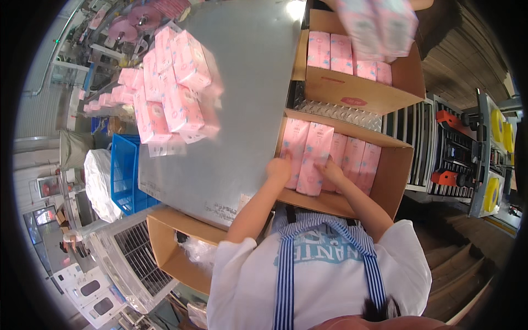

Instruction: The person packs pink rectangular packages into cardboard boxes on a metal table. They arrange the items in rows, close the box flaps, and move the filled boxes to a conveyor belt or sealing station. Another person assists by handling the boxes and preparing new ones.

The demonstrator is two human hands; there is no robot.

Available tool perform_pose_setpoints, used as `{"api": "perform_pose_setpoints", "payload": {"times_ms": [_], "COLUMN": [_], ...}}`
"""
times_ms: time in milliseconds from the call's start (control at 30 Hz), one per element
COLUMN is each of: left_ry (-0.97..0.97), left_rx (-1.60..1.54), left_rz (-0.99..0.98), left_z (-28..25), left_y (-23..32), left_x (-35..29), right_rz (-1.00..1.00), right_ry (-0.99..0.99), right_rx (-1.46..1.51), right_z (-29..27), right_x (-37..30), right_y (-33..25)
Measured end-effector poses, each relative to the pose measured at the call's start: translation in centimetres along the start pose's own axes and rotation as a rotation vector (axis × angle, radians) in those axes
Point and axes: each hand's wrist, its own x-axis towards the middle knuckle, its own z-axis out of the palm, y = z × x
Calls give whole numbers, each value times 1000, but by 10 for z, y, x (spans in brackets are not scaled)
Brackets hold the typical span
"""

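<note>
Two pink tissue packs (315, 159) stand upright side by side at the left end of an open cardboard box (391, 206). My left hand (279, 169) grips the pair from the left, and my right hand (331, 171) presses on it from the right. The pair sits higher than the row of pink packs (353, 155) standing to its right in the same box. My fingertips are partly hidden against the wrappers.
Pink packs are piled on the metal table (247, 71) at left. Across from me, a person's hand (422, 4) is beside blurred packs (379, 27) over a second part-filled box (357, 91). A blue crate (125, 173), a box with clear plastic (165, 242) and a roller conveyor (421, 137) stand around.
</note>
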Motion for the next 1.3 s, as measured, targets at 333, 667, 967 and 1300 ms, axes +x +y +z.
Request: {"api": "perform_pose_setpoints", "payload": {"times_ms": [333, 667, 967, 1300], "left_ry": [748, 417, 679, 707], "left_rx": [-115, -392, -93, -158], "left_rz": [-306, -548, -866, -644], "left_z": [-184, -178, -183, -128], "left_y": [-137, -222, -389, -258], "left_x": [25, -15, -33, -77], "right_rz": [-246, -966, -956, -1098], "right_ry": [497, 491, 674, 320], "right_rx": [192, -137, -762, -697], "right_z": [-20, -24, 5, 18], "right_x": [16, 18, 135, 50], "right_y": [18, -220, -461, -350]}}
